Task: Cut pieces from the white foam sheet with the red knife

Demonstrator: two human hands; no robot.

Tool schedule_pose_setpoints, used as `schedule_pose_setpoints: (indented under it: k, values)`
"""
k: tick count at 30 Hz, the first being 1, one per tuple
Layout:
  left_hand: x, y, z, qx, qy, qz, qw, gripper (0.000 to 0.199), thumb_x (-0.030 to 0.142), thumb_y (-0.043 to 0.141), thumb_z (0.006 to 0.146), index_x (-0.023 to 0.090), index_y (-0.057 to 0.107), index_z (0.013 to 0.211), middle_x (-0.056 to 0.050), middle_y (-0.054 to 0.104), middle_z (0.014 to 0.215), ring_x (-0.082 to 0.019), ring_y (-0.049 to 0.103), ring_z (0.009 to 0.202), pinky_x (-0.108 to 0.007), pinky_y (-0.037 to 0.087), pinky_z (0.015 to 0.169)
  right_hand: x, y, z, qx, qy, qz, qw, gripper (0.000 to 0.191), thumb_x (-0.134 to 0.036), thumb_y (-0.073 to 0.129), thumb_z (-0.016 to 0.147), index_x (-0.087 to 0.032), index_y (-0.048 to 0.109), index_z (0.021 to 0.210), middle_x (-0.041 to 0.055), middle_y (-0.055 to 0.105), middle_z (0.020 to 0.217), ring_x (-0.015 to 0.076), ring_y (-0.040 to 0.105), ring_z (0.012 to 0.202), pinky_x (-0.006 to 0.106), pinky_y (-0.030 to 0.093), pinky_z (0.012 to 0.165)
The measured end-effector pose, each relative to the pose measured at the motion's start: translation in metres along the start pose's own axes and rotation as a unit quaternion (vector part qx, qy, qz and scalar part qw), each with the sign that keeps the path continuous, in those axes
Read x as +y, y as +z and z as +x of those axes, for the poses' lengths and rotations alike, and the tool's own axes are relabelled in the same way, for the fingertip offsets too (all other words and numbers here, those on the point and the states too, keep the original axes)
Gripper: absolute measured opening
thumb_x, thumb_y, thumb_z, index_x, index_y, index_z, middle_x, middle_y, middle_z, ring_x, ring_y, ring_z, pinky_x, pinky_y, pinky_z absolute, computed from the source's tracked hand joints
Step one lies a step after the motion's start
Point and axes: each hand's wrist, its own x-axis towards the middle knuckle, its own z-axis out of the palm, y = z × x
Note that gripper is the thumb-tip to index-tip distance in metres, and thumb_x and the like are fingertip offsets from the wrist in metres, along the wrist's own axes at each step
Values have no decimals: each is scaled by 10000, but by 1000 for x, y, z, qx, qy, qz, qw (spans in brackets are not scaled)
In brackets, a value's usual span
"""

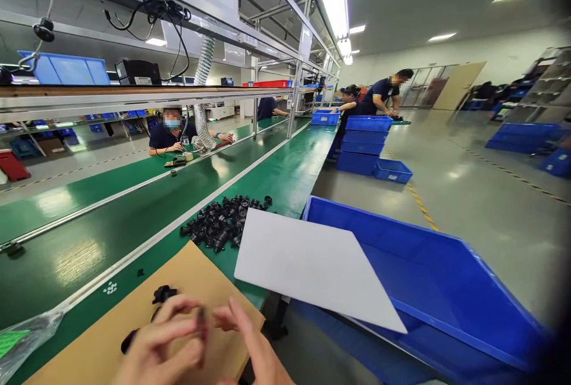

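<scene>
My left hand (156, 343) and my right hand (250, 337) meet at the bottom of the view, over a brown cardboard sheet (102, 337). Between their fingertips sits a small dark part (202, 321), blurred; the left hand's fingers pinch it and the right hand's fingertips touch it. Two loose black parts (163, 294) lie on the cardboard just beyond my left hand. Farther up the green bench lies a pile of several black plastic parts (223, 221).
A white sheet (312, 266) overhangs a large blue bin (441, 290) at my right. A green conveyor belt (111, 218) runs away on the left. A seated masked person (172, 132) works across it. Other people (383, 96) stand by stacked blue bins (363, 144). A clear bag (22, 337) lies bottom left.
</scene>
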Motion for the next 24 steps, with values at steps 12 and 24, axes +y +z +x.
schedule_pose_setpoints:
  k: [12,24]
  values:
    - [-38,93,128,35,1,59,998,797,474,752,772,129,444,1420,-87,635,1048,-206,613,808,-309,493,696,37,-118,4,85,234,-94,964,435,-459,444,1087,-208,582,1414,103,673,1257,243,676,1027,327,598,885]
    - [-62,103,136,-47,-62,-204,976,405,309,683,774,104,624,1118,18,583,690,-142,623,552,-202,455,397,48,-127,44,-56,223,-235,944,311,-490,514,1062,-238,689,1010,-7,663,783,176,560,635,289,407,606]
